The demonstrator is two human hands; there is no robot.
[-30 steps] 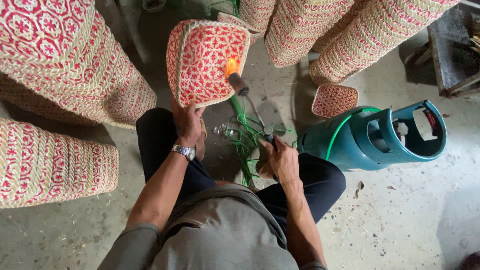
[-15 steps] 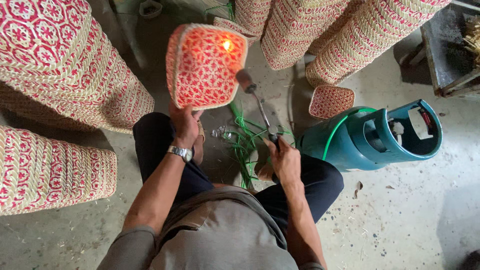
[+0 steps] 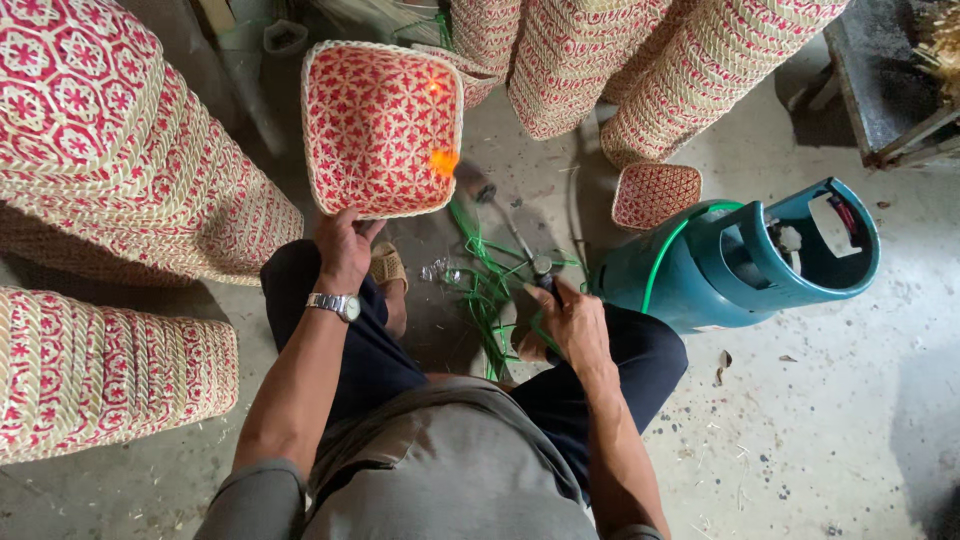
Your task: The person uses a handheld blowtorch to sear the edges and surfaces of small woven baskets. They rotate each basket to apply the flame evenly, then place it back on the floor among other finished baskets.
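On the concrete floor (image 3: 800, 420), our left hand (image 3: 345, 245) grips the woven tray (image 3: 380, 125), now turned; right hand (image 3: 572, 325) clasps the torch (image 3: 515, 230), flame seemingly nearer centre.

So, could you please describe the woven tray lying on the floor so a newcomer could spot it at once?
Start at the teal gas cylinder lying on the concrete floor. Just beyond its rounded end sits the small tray, red and straw, below the tall basket stacks. Unlike the larger tray held up in the left hand, it lies untouched.
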